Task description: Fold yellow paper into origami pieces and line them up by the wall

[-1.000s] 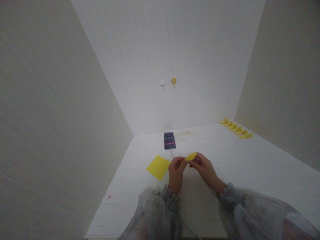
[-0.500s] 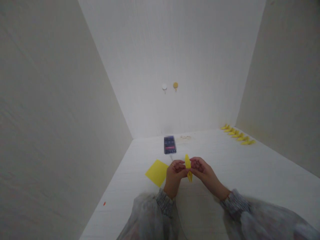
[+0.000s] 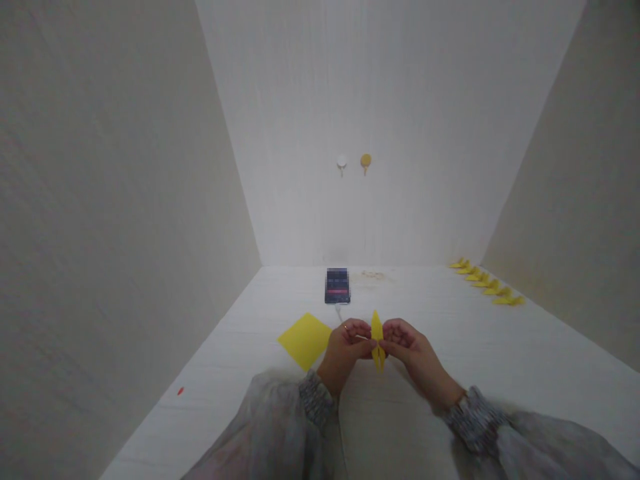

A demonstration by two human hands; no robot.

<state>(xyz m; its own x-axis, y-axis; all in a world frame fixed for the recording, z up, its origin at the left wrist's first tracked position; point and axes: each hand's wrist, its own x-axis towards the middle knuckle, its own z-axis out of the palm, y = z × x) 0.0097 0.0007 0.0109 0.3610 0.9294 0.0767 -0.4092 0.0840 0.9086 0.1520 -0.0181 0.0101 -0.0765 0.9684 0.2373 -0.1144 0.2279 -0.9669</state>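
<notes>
Between my two hands is a narrow piece of folded yellow paper (image 3: 377,328), pointed at the top and split into two points at the bottom. My left hand (image 3: 352,343) pinches its left side, thumb in front and fingers curled behind. On the right side, my right hand (image 3: 403,339) grips it the same way, the thumb tips almost meeting at the middle. A flat yellow paper square (image 3: 304,341) lies left of my left hand, its right corner partly hidden by that hand.
A phone (image 3: 337,287) with a cable lies at the back of the white table (image 3: 240,373). Several folded yellow paper figures (image 3: 493,288) stand in a row by the right wall. Two hooks (image 3: 366,161) are on the back wall. A small red object (image 3: 181,391) lies near the left edge.
The camera view has shifted and straightened. The folded paper is turned more upright and faces me more, its two lower points more clearly visible. Both hands keep their hold.
</notes>
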